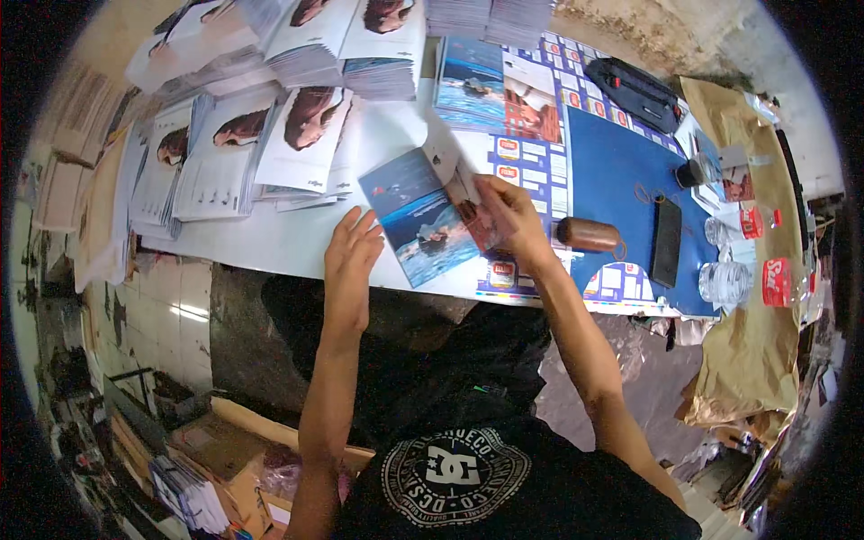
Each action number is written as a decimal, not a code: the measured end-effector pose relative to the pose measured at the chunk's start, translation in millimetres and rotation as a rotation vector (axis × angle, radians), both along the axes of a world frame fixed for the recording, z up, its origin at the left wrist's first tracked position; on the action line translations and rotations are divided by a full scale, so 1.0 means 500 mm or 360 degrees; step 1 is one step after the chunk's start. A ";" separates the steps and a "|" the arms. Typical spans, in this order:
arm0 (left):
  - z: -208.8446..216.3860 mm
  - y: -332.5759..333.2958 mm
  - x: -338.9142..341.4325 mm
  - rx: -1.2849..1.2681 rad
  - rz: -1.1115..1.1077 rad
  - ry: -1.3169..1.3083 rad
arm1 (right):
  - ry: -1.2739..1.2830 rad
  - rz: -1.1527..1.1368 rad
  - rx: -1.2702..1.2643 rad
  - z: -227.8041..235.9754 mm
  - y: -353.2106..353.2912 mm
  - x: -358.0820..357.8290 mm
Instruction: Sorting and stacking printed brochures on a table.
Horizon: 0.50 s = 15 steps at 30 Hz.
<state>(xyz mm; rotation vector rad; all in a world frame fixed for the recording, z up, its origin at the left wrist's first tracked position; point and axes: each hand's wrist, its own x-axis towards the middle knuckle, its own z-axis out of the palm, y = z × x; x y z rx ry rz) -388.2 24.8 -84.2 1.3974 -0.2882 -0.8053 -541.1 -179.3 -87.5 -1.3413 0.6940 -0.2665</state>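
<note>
My right hand (517,223) grips the right side of a printed brochure cover (416,216), thumb and fingers closed on its edge. The cover shows blue water on its left panel, and its right panel is blurred and partly behind my fingers. Beside the cover's left edge, my left hand (349,256) has its fingers apart and holds nothing. A pile of matching printed sheets (472,85) lies on the table beyond. To the left stand several stacks of white booklets (306,135) with a dark-haired figure on their covers.
On the blue board (603,171) at right lie a brown cylindrical object (589,235) and a black flat block (666,241). A black bag (634,94) rests behind them. Plastic bottles (724,283) stand at the far right. An open cardboard box (220,450) sits below at left.
</note>
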 end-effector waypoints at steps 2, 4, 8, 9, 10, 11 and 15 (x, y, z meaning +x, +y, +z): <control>0.010 0.008 -0.007 -0.0014 0.0073 0.0054 | 0.0088 -0.0027 -0.1082 0.020 0.036 0.026; 0.018 0.025 -0.018 0.0087 0.0066 0.0218 | -0.0005 0.0100 -0.1623 -0.001 0.064 0.024; 0.013 0.027 -0.031 -0.0054 0.0057 0.0312 | 0.0271 0.0279 -0.2094 -0.041 0.099 0.032; 0.019 0.028 -0.030 -0.0064 0.0063 0.0341 | 0.0330 0.0273 -0.2109 -0.052 0.106 0.035; 0.017 0.027 -0.028 -0.0069 0.0075 0.0347 | 0.0327 0.0287 -0.2113 -0.053 0.111 0.039; 0.013 0.026 -0.028 -0.0082 0.0065 0.0334 | 0.0367 0.0275 -0.2154 -0.054 0.116 0.041; 0.007 0.021 -0.029 -0.0075 0.0051 0.0296 | 0.0420 0.0240 -0.2217 -0.059 0.122 0.044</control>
